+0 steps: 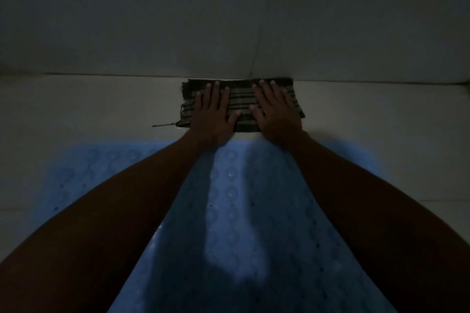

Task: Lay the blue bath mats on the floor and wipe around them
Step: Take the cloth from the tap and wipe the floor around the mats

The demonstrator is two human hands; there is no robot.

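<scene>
A blue bath mat [236,211] with round raised marks lies flat on the pale floor below me, partly covered by my forearms. Just beyond its far edge a dark striped cloth [241,107] lies folded on the floor against the wall. My left hand [213,114] presses flat on the cloth's left half, fingers spread. My right hand [276,112] presses flat on its right half, fingers spread too. A loose thread trails from the cloth's left corner. The scene is dim.
A plain wall [229,20] rises directly behind the cloth, meeting the pale tiled floor [89,107] along a straight line. Bare floor stretches to the left and right of the cloth and mat.
</scene>
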